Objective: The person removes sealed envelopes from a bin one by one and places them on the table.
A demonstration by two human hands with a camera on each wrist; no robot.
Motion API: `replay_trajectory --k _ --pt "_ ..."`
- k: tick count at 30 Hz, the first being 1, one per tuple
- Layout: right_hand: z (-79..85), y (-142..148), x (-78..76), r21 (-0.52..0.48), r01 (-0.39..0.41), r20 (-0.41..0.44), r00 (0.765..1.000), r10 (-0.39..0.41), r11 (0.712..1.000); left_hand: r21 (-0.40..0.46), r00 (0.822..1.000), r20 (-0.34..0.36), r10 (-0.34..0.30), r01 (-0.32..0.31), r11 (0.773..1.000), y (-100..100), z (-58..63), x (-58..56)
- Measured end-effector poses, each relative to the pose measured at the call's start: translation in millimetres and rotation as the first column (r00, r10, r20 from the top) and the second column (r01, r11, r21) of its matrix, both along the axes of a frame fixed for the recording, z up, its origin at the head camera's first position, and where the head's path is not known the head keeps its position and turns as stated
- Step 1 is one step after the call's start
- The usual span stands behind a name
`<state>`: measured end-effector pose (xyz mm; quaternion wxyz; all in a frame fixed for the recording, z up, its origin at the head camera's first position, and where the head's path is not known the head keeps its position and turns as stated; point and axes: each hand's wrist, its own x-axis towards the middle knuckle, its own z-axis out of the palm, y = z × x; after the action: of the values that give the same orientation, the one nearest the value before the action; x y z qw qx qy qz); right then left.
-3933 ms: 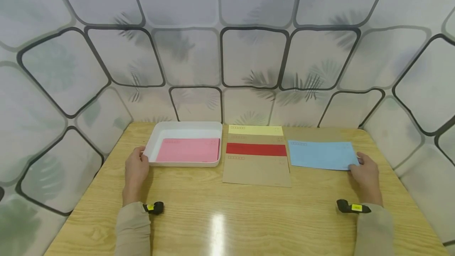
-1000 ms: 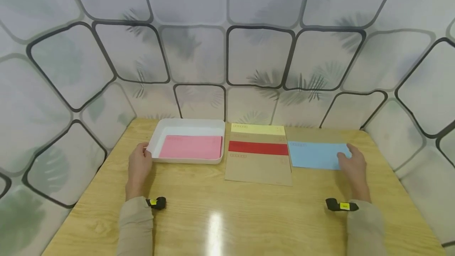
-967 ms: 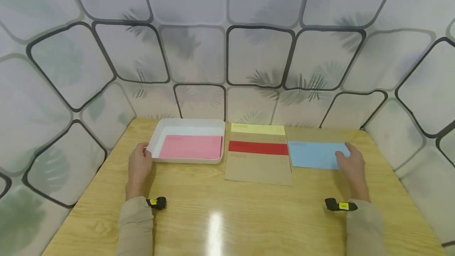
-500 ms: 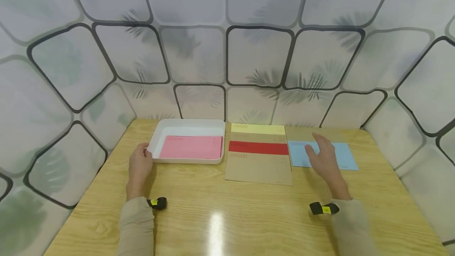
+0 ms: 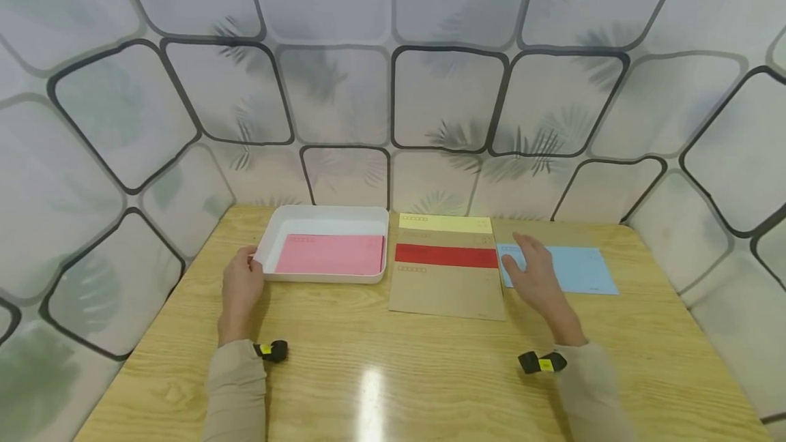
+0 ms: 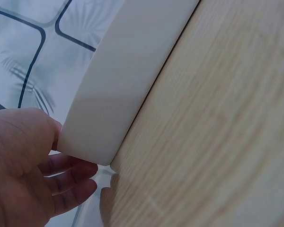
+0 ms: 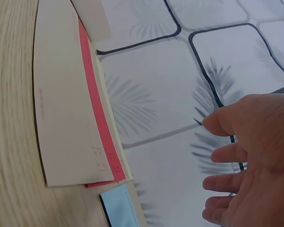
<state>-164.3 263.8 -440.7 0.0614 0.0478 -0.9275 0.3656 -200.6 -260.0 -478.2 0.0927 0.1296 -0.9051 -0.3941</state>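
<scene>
The left hand gripped the tray; right of it the right hand, fingers apart, hung over the blue envelope, probably a reach wanting a pinch.

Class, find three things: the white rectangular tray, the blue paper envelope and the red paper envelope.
White rectangular tray [image 5: 325, 278], head view: front wall.
Blue paper envelope [image 5: 580, 269], head view: uncovered right part.
Red paper envelope [image 5: 445, 256], head view: middle of exposed strip.
</scene>
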Motion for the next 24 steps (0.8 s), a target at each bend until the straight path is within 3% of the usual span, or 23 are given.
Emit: replay_trajectory --k 10,17,24 --pt "-4.4 -25 -1.4 0.006 -0.058 -0.058 0.997 0.058 0.998 -0.004 1.000 -0.006 -0.007 0.007 1.000 -1 1.4 2.1" --pt "-7.1 -45 -1.0 0.017 -0.080 -0.046 0.996 0.081 0.997 0.001 1.000 -0.024 -0.004 0.004 1.000 -1 0.3 2.5" --pt "-7.3 -58 -2.3 0.018 -0.108 -0.044 0.993 0.108 0.994 0.017 1.000 0.005 -0.005 0.005 1.000 -1 1.2 0.8"
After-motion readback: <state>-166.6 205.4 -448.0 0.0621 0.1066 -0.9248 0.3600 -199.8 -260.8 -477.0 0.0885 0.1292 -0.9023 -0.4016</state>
